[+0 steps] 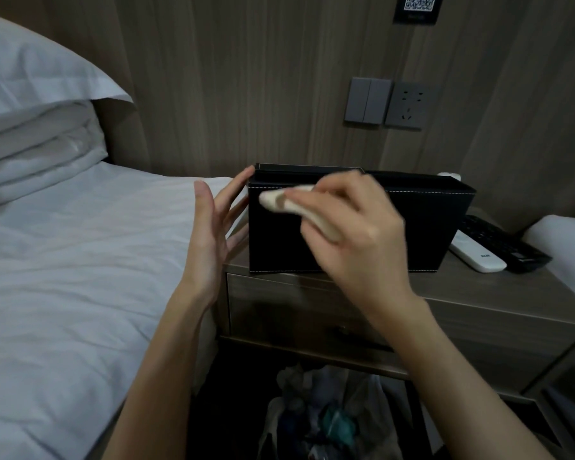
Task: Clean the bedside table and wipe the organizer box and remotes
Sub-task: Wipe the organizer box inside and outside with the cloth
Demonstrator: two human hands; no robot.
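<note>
right hand (356, 227) pinches a beige cloth (279, 200) on the organizer box (429, 227), left hand (213, 224) spread at its end; box wipe underway, remotes (477, 255) further right likely next.

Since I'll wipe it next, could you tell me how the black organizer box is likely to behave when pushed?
The organizer box probably stays stiff: its stitched panels look flat. Standing tall on a narrow base, it may tip or slide when pressed; the left hand touching its end suggests bracing.
</note>
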